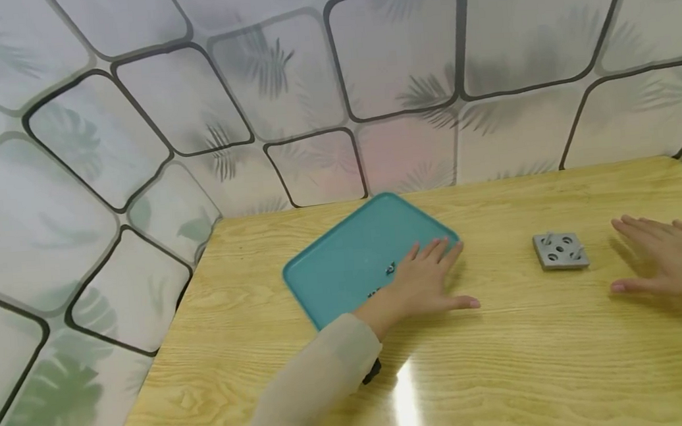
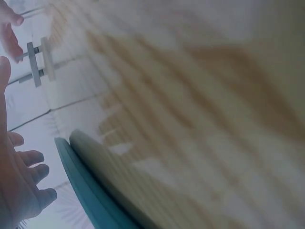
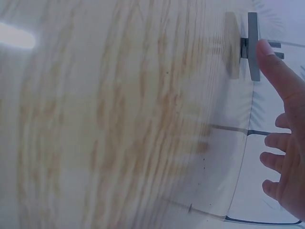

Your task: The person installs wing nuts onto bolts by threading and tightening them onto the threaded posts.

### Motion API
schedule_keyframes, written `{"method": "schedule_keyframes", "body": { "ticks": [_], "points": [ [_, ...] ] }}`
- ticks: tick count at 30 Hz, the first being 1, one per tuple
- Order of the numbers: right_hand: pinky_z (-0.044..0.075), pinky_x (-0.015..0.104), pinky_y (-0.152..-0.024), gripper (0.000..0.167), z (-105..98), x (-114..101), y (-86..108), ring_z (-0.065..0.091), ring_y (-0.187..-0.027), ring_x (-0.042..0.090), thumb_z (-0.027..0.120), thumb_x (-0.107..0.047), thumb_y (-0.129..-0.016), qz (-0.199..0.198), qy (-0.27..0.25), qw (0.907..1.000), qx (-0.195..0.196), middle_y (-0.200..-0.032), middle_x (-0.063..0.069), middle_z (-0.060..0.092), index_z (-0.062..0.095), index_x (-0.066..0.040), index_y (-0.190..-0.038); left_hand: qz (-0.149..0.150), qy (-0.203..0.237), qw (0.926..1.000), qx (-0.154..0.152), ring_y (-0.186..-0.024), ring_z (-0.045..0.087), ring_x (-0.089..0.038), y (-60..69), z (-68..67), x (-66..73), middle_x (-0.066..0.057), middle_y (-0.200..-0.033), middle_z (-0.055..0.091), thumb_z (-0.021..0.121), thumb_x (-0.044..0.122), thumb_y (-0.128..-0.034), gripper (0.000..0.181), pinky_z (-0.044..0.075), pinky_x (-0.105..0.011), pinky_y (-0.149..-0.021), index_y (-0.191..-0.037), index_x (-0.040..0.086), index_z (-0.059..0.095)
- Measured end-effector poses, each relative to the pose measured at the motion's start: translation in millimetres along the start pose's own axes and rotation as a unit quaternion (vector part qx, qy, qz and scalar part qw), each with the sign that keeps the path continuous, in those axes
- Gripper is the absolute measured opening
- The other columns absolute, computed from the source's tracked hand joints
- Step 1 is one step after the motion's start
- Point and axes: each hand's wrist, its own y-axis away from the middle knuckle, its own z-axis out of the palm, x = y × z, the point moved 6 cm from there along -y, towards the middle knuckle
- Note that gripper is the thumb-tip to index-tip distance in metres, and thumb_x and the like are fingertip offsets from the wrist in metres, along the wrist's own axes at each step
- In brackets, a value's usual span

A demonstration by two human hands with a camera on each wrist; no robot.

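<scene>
My left hand (image 1: 423, 283) is spread over the right part of a teal tray (image 1: 339, 266), thumb pointing right and nothing in its grasp. Small dark metal pieces (image 1: 390, 269) lie on the tray beside that hand, too small to identify; the forearm partly covers the tray. To the right sits a square grey metal block (image 1: 560, 252) with several round holes and two pins standing up from it. My right hand (image 1: 671, 256) is to the right of the block, fingers extended and apart from it. In the right wrist view the thumb overlaps the block (image 3: 253, 47).
The wooden table (image 1: 506, 360) meets a patterned wall covering (image 1: 401, 57) along its back and left sides. Bright light reflects off the table near the left forearm. A dark band (image 1: 372, 371) shows at the left wrist.
</scene>
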Motion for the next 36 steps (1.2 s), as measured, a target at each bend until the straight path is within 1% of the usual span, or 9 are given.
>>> {"method": "schedule_keyframes", "body": {
  "ticks": [4,7,13,17,21,24,29,33,36],
  "points": [
    [0.002,0.067,-0.105,0.114,-1,1,-1.4,0.028,-0.126,0.054,0.075,-0.056,-0.069,0.000,-0.008,1.0000,0.003,-0.140,0.035,0.031,0.019,0.009,-0.145,0.001,-0.007,1.0000,0.003,-0.145,0.010,-0.019,-7.4,-1.0,6.9,-0.002,-0.159,0.009,0.036,0.081,-0.0800,0.098,0.013,-0.045,-0.115,-0.153,0.023,0.003],
    [-0.003,0.065,-0.107,0.114,0,1,-0.9,0.029,-0.124,0.055,0.075,-0.056,-0.069,-0.001,-0.012,0.9999,0.002,-0.140,0.035,0.031,0.018,0.007,-0.146,0.004,-0.012,0.9999,0.001,-0.145,0.008,-0.019,-13.6,-1.3,12.0,-0.003,-0.159,0.006,0.034,0.081,-0.0799,0.098,0.012,-0.045,-0.115,-0.153,0.025,0.002],
    [-0.004,0.063,-0.108,0.112,-4,-2,-1.6,0.030,-0.124,0.055,0.074,-0.055,-0.071,-0.010,-0.012,0.9999,0.004,-0.141,0.035,0.031,0.016,0.003,-0.148,-0.003,-0.016,0.9997,-0.016,-0.146,0.006,-0.017,-27.6,-1.6,21.1,-0.001,-0.159,0.001,0.031,0.082,-0.0795,0.098,0.009,-0.044,-0.116,-0.152,0.027,-0.003],
    [-0.005,0.063,-0.108,0.110,-4,-4,-4.4,0.029,-0.125,0.054,0.072,-0.055,-0.073,-0.005,-0.017,0.9997,-0.015,-0.141,0.035,0.030,0.016,0.003,-0.148,-0.003,-0.021,0.9995,-0.023,-0.146,0.004,-0.017,-37.6,-3.5,28.9,-0.001,-0.159,-0.001,0.031,0.083,-0.0789,0.098,0.008,-0.045,-0.116,-0.152,0.027,-0.003],
    [-0.001,0.066,-0.106,0.108,-4,-5,-8.1,0.031,-0.123,0.054,0.072,-0.057,-0.073,-0.002,-0.017,0.9994,-0.029,-0.139,0.036,0.033,0.021,0.004,-0.146,-0.010,-0.043,0.9987,-0.027,-0.145,0.003,-0.015,-50.2,-7.3,36.4,0.001,-0.159,-0.002,0.027,0.085,-0.0773,0.098,0.010,-0.044,-0.116,-0.152,0.030,-0.005],
    [0.006,0.069,-0.104,0.104,-5,-7,-10.5,0.034,-0.122,0.053,0.073,-0.057,-0.072,-0.007,-0.016,0.9994,-0.030,-0.137,0.035,0.037,0.029,0.004,-0.144,-0.014,-0.056,0.9978,-0.033,-0.145,0.005,-0.013,-59.1,-10.9,41.8,0.003,-0.159,0.001,0.026,0.087,-0.0761,0.098,0.012,-0.042,-0.116,-0.151,0.031,-0.004],
    [0.018,0.070,-0.098,0.099,-8,-14,-15.7,0.036,-0.121,0.051,0.073,-0.058,-0.070,-0.014,-0.007,0.9989,-0.043,-0.136,0.035,0.039,0.038,0.004,-0.139,-0.010,-0.055,0.9976,-0.040,-0.145,0.007,-0.012,-67.9,-14.4,49.6,0.004,-0.159,0.005,0.027,0.086,-0.0760,0.098,0.013,-0.039,-0.116,-0.152,0.031,-0.003],
    [0.020,0.069,-0.097,0.098,-9,-17,-19.5,0.037,-0.121,0.052,0.072,-0.059,-0.071,-0.015,-0.004,0.9985,-0.053,-0.136,0.036,0.038,0.039,0.005,-0.138,-0.015,-0.049,0.9978,-0.043,-0.144,0.009,-0.010,-75.2,-13.8,54.0,0.005,-0.159,0.007,0.026,0.086,-0.0761,0.098,0.014,-0.038,-0.116,-0.152,0.031,-0.003],
    [0.021,0.069,-0.097,0.096,-10,-19,-23.2,0.038,-0.121,0.052,0.073,-0.057,-0.071,-0.026,-0.011,0.9983,-0.051,-0.136,0.035,0.039,0.041,0.005,-0.137,-0.026,-0.045,0.9980,-0.035,-0.142,0.017,-0.010,-82.0,-12.9,55.0,0.006,-0.157,0.017,0.027,0.087,-0.0755,0.099,0.019,-0.036,-0.114,-0.152,0.030,0.000]
  ]
}}
